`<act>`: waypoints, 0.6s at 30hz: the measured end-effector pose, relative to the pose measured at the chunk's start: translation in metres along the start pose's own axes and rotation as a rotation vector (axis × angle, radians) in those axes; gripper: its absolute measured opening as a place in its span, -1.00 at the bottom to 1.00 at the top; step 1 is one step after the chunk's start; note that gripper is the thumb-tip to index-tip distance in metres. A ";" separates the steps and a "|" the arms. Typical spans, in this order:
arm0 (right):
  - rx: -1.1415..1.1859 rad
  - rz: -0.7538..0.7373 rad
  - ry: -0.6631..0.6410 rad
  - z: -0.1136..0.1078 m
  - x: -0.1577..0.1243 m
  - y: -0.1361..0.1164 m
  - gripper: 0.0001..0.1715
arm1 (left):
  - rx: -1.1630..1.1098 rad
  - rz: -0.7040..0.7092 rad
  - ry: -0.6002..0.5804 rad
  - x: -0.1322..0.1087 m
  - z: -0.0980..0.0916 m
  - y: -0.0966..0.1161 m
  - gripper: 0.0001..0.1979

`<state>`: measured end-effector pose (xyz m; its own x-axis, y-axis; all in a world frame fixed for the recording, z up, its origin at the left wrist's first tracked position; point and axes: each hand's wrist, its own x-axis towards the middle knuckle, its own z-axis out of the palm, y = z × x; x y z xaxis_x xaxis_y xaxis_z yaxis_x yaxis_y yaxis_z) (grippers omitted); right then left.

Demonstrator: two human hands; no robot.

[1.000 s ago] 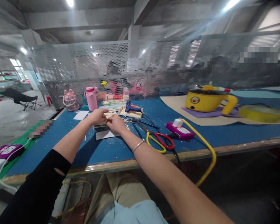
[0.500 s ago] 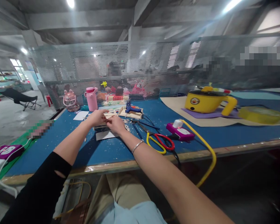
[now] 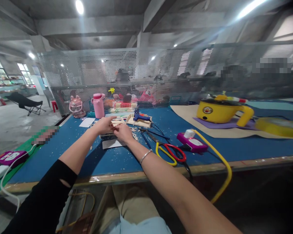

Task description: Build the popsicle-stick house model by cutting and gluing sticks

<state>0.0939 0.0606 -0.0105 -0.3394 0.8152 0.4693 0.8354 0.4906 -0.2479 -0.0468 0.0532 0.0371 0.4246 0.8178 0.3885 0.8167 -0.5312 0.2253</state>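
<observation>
Step in hand (my judgement): two-handed fine work at the stick-built piece (image 3: 106,136), just under my fingers; next move prob. calls for a steady, light grip. L hand (image 3: 105,125): fingers curled, one extended; R hand (image 3: 123,132): fingers bunched, tips near L's. Can't tell what, if anything, they pinch. Glue gun (image 3: 140,115): beyond R fingers, to rt.

Rightward of the right fingers (image 3: 117,128), yellow-and-red-handled metal scissors (image 3: 158,142) are obstructing passage; beyond the left fingers (image 3: 111,119), a pink cylindrical bottle (image 3: 98,108) is standing in the way; nearer than either, flat blue tabletop (image 3: 119,162) is leaving room.
</observation>
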 end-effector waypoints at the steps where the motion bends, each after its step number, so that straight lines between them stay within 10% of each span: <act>1: 0.003 0.003 0.001 0.000 0.000 0.000 -0.71 | -0.012 0.003 0.028 -0.002 0.000 0.001 -0.37; 8: 0.043 -0.010 0.034 0.001 -0.001 0.001 -0.71 | -0.087 -0.138 0.679 -0.023 0.020 -0.005 -0.61; 18: 0.076 -0.031 0.030 -0.003 -0.006 0.001 -0.69 | -0.185 -0.174 0.539 -0.029 0.030 -0.009 -0.75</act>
<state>0.0986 0.0550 -0.0108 -0.3501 0.7904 0.5027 0.7893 0.5379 -0.2961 -0.0546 0.0408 -0.0025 -0.0069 0.6942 0.7198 0.7541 -0.4692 0.4597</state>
